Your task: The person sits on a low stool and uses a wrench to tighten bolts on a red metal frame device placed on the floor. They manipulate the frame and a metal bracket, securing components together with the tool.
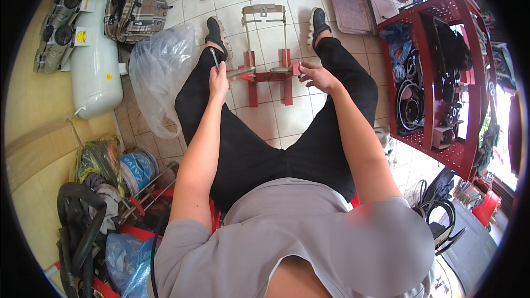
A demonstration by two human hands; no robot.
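Between my feet stands a red metal stand (269, 76) with two silver upright rods, joined at the far end by a metal crossbar (265, 9). My left hand (219, 81) is closed on a silver wrench (215, 57), which points away from me. Its fingers are beside the left metal cylinder (241, 71), which reaches inward to the stand; whether they touch it I cannot tell. On the opposite side, my right hand (320, 76) has its fingers apart and slightly bent, close against the red end block (296, 69) by the shorter right cylinder (280, 70).
A clear plastic bag (163, 77) and a plaid bag (141, 15) lie left, near a white tank (98, 44). A metal tray (350, 6) is on the tiles at far right. A red shelf rack (430, 77) with parts stands right. A blue-labelled bucket (138, 170) is at left.
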